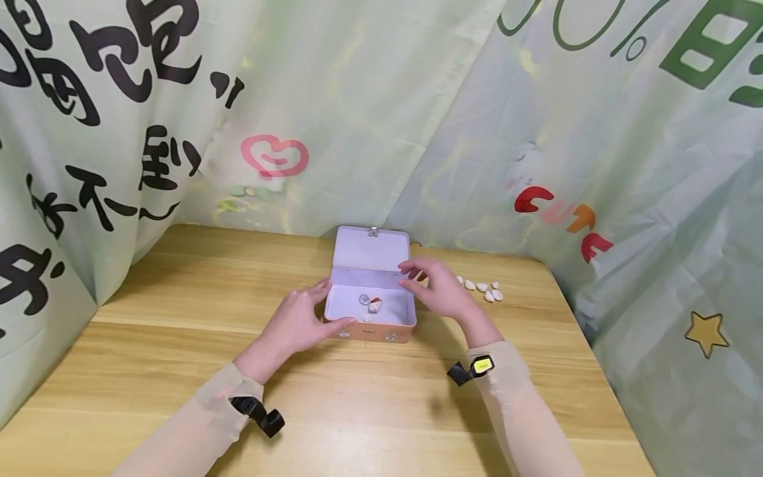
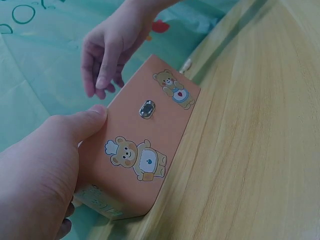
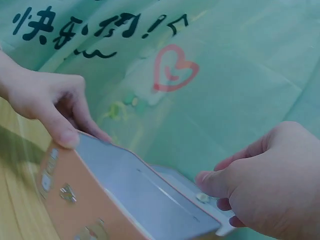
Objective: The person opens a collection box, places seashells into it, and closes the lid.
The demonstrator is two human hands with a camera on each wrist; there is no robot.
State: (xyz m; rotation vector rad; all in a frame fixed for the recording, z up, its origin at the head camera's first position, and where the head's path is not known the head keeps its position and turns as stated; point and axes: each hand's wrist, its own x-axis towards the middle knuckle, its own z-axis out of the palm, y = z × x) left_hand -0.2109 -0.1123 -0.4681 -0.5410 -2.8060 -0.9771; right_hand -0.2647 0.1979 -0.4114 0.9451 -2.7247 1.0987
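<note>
An orange tin box (image 1: 381, 332) with a pale lilac inside and bear pictures on its front stands on the table, its hinged lid (image 1: 371, 248) raised at the back. Inside lie a small red-and-white piece (image 1: 374, 306) and a round greyish piece (image 1: 364, 299), too small to identify. My left hand (image 1: 298, 318) grips the box's left side, thumb over the front rim. Over the box's right edge hovers my right hand (image 1: 438, 285), fingers loosely bent and apart. In the left wrist view, nothing shows between the right hand's fingers (image 2: 107, 62).
Several small white shell-like pieces (image 1: 489, 291) lie on the wooden table (image 1: 238, 278) to the right of the box. A printed cloth curtain (image 1: 357, 132) hangs behind the table and along both sides.
</note>
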